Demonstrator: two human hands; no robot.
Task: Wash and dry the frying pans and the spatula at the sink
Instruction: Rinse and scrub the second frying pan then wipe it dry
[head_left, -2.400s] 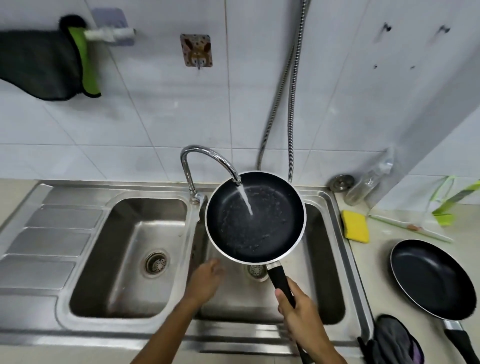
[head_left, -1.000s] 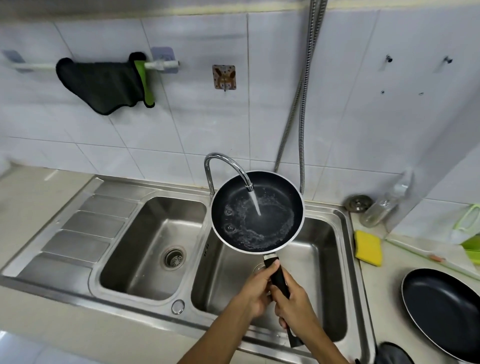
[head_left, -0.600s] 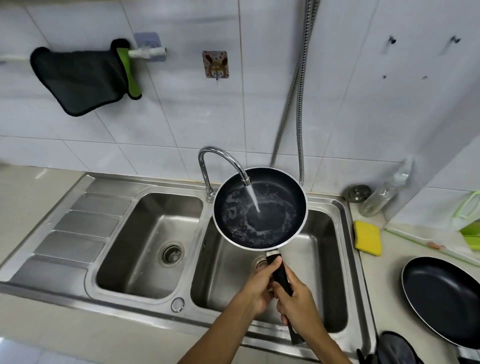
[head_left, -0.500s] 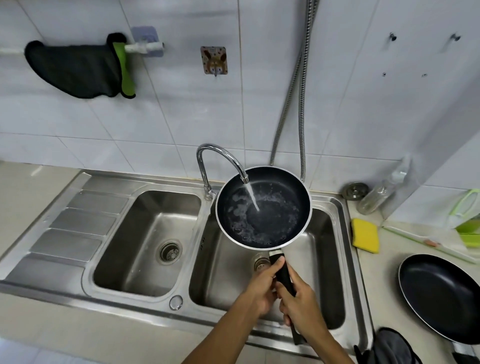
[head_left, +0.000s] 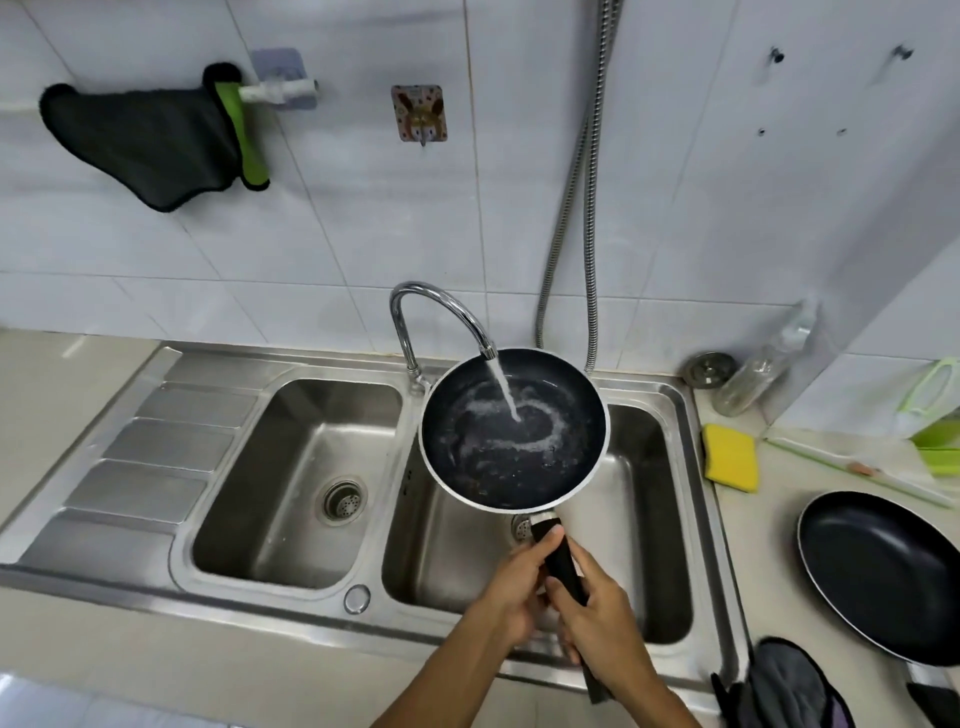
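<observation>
Steel sink (head_left: 119, 467) at left; over its right basin the small frying pan (head_left: 519, 467) takes tap water, so rinsing is underway and drying is not yet done. Left hand (head_left: 511, 597) and right hand (head_left: 602, 629) both wrap its black handle (head_left: 561, 561). The second pan (head_left: 878, 571) sits on the counter, seemingly unwashed. No spatula shows.

Beige counter (head_left: 769, 551) — yellow sponge (head_left: 730, 457), frying pan (head_left: 883, 571), dark cloth (head_left: 784, 686) (at the front edge)

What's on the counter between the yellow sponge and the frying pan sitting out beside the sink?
Nothing. In the head view, only bare countertop separates the sponge from the frying pan.
</observation>
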